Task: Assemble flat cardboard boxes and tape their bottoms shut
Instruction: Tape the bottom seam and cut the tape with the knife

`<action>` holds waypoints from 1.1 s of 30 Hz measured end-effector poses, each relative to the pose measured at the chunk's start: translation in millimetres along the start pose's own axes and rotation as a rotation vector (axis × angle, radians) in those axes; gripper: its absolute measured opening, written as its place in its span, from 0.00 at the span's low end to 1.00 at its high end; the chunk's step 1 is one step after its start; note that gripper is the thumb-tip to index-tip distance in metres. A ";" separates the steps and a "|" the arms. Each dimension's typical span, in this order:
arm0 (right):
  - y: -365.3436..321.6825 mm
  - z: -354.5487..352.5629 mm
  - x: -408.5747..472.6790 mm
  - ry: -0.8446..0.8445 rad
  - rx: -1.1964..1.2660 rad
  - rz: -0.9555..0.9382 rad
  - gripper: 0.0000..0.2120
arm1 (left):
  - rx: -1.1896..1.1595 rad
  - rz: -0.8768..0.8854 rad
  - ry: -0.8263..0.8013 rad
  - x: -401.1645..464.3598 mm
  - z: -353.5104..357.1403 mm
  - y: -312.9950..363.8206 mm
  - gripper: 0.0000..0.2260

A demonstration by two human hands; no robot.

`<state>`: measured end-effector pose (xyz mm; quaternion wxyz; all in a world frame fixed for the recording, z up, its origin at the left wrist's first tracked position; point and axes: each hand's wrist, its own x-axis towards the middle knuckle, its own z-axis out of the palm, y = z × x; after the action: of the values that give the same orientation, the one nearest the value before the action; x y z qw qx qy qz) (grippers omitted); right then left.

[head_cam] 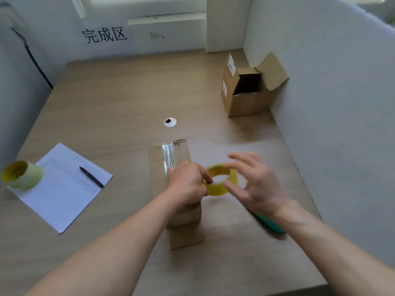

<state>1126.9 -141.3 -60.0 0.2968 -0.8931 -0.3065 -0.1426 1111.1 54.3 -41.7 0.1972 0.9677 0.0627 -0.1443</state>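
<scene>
Cardboard box (159, 165) stands mid-desk, taped bottom up, clear tape strip (168, 155) along its seam. Left hand (188, 184) rests on box top, fingers curled, pinching near edge of yellow tape roll (221, 181) just right of box. Right hand (254, 181) spread, fingers loosely round roll's far side. Open box (249, 90) at back right against partition. Second tape roll (21, 175), paper sheet (62, 189), pen (91, 176) at left

— Brown cardboard box (159, 165), with a clear glossy tape strip (168, 155) along it?
— Yes; translucent yellow tape roll (220, 182) beside it.
— Farther off?
— Pale yellow-green roll (22, 175), white sheet (62, 186) with faint print, black pen (91, 176), teal object (270, 224), wood-grain beige table (119, 99).
</scene>
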 end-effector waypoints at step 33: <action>-33.4 57.8 -110.7 -0.315 -0.009 0.485 0.19 | -0.109 -0.013 -0.114 5.9 -9.6 -4.0 0.09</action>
<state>1024.6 -135.5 -138.8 0.2668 -0.9528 -0.1258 0.0716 1118.4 62.2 -36.5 0.2521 0.9453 0.0653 -0.1966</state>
